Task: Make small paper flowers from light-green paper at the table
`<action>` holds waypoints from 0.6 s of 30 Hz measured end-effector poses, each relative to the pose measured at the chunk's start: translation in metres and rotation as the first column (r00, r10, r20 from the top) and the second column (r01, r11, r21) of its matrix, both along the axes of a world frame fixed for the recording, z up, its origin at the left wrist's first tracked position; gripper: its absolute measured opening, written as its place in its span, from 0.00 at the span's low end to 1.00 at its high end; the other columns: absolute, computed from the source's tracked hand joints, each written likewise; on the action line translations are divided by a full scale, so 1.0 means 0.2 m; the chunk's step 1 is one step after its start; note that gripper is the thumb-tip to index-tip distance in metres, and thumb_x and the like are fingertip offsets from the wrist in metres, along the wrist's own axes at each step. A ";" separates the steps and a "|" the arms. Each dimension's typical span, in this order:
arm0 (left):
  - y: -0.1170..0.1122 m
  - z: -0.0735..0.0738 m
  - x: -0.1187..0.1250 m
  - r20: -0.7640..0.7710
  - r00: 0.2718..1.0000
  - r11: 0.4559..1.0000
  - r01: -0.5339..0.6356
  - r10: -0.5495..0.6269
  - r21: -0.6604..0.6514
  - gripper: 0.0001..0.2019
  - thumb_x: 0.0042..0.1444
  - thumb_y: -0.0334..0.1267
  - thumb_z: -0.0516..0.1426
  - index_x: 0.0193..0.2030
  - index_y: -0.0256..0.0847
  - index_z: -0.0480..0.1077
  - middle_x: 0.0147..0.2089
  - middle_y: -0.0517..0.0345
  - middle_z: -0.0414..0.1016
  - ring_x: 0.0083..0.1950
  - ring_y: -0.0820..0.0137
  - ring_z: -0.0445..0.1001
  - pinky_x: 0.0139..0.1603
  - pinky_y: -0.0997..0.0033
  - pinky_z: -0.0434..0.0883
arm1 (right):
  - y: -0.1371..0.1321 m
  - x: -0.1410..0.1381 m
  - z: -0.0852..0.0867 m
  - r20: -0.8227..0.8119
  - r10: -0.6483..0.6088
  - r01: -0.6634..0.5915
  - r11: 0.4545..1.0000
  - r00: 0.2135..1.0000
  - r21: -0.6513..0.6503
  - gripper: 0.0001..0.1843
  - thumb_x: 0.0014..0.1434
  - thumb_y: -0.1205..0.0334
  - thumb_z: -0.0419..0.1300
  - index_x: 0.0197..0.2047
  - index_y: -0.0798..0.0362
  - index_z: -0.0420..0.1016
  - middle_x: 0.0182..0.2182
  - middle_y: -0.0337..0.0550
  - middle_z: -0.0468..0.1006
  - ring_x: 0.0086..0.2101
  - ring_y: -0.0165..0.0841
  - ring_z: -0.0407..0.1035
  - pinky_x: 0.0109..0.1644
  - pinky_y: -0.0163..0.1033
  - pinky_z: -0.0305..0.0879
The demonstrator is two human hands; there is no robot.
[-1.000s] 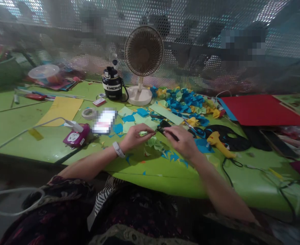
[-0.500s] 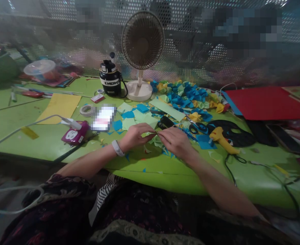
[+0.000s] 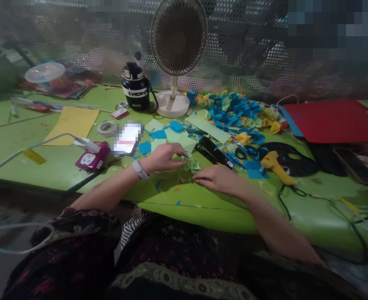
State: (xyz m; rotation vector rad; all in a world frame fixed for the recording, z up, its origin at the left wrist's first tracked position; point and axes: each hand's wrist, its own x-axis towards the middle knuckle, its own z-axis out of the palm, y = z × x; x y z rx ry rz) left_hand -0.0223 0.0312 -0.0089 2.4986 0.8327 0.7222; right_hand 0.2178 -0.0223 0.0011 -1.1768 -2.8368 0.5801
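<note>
My left hand point(image 3: 164, 157), with a white band on the wrist, pinches a small folded piece of light green paper point(image 3: 188, 167) above the green table point(image 3: 59, 164). My right hand point(image 3: 220, 182) lies low just to its right, fingers pinched at the edge of the same green paper. A black stapler point(image 3: 213, 152) lies on the table just behind my right hand, free of both hands. Blue paper scraps point(image 3: 159, 185) are scattered under my hands.
A desk fan point(image 3: 176, 54) and a black jug point(image 3: 136, 87) stand at the back. A heap of folded blue, green and yellow papers point(image 3: 234, 112) lies right of the fan. A yellow glue gun point(image 3: 276, 166), scissors point(image 3: 245, 154), red sheet point(image 3: 334, 121), phone point(image 3: 127, 141), pink power socket point(image 3: 90, 158) and yellow sheet point(image 3: 73, 125) surround my hands.
My right hand left the black stapler on the table and came down toward me to join the left on the green paper. The view tilted down a little.
</note>
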 end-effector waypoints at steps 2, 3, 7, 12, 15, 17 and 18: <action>-0.01 -0.01 0.02 -0.014 1.000 1.000 0.026 -0.026 0.004 0.11 0.58 0.40 0.58 0.43 0.38 0.77 0.43 0.48 0.78 0.43 0.65 0.77 0.44 0.65 0.71 | -0.01 -0.01 0.00 0.031 -0.014 0.013 1.000 0.999 0.022 0.13 0.64 0.60 0.56 0.46 0.46 0.82 0.41 0.43 0.85 0.39 0.37 0.78 0.36 0.36 0.62; -0.02 -0.01 0.02 -0.025 0.999 0.999 0.031 -0.031 0.009 0.11 0.58 0.39 0.58 0.43 0.38 0.76 0.44 0.48 0.78 0.44 0.65 0.76 0.44 0.65 0.71 | -0.01 -0.01 0.00 0.045 -0.023 0.021 0.999 0.999 0.036 0.13 0.64 0.60 0.56 0.46 0.47 0.81 0.40 0.43 0.85 0.38 0.38 0.78 0.35 0.36 0.62; -0.03 -0.02 0.03 -0.073 0.997 0.999 -0.013 0.015 0.038 0.08 0.55 0.36 0.58 0.42 0.38 0.73 0.43 0.50 0.76 0.45 0.64 0.75 0.44 0.66 0.71 | -0.02 0.01 0.05 -0.009 -0.069 0.070 0.995 0.998 0.073 0.13 0.63 0.59 0.56 0.44 0.49 0.82 0.37 0.45 0.84 0.35 0.37 0.77 0.35 0.37 0.61; -0.02 -0.02 0.03 -0.104 0.994 0.998 -0.019 0.025 0.062 0.05 0.56 0.37 0.59 0.38 0.39 0.73 0.42 0.51 0.75 0.43 0.65 0.75 0.42 0.66 0.71 | 0.02 0.10 0.11 -0.244 -0.301 0.358 0.903 0.922 0.239 0.14 0.64 0.58 0.54 0.43 0.50 0.81 0.40 0.45 0.84 0.37 0.38 0.77 0.40 0.38 0.65; -0.01 -0.04 0.03 -0.095 0.995 0.999 -0.017 0.022 0.047 0.06 0.57 0.38 0.59 0.37 0.38 0.75 0.44 0.50 0.76 0.44 0.64 0.76 0.44 0.66 0.72 | 0.06 0.18 0.14 -0.314 -0.415 0.503 0.814 0.854 0.290 0.14 0.63 0.57 0.55 0.40 0.50 0.82 0.37 0.45 0.84 0.33 0.37 0.76 0.37 0.39 0.64; -0.01 -0.07 0.03 -0.085 0.996 1.000 -0.013 0.015 0.026 0.07 0.57 0.39 0.60 0.37 0.38 0.76 0.47 0.49 0.77 0.45 0.64 0.77 0.46 0.65 0.73 | 0.08 0.22 0.14 -0.367 -0.469 0.581 0.755 0.803 0.304 0.13 0.63 0.57 0.56 0.39 0.51 0.81 0.32 0.45 0.83 0.29 0.36 0.74 0.35 0.39 0.63; -0.01 -0.08 0.03 -0.083 0.997 1.000 -0.012 0.013 0.017 0.07 0.58 0.39 0.60 0.38 0.38 0.77 0.48 0.48 0.77 0.46 0.63 0.77 0.46 0.64 0.73 | 0.09 0.23 0.14 -0.386 -0.488 0.607 0.735 0.783 0.301 0.13 0.62 0.57 0.56 0.39 0.52 0.81 0.31 0.45 0.83 0.28 0.35 0.73 0.34 0.39 0.63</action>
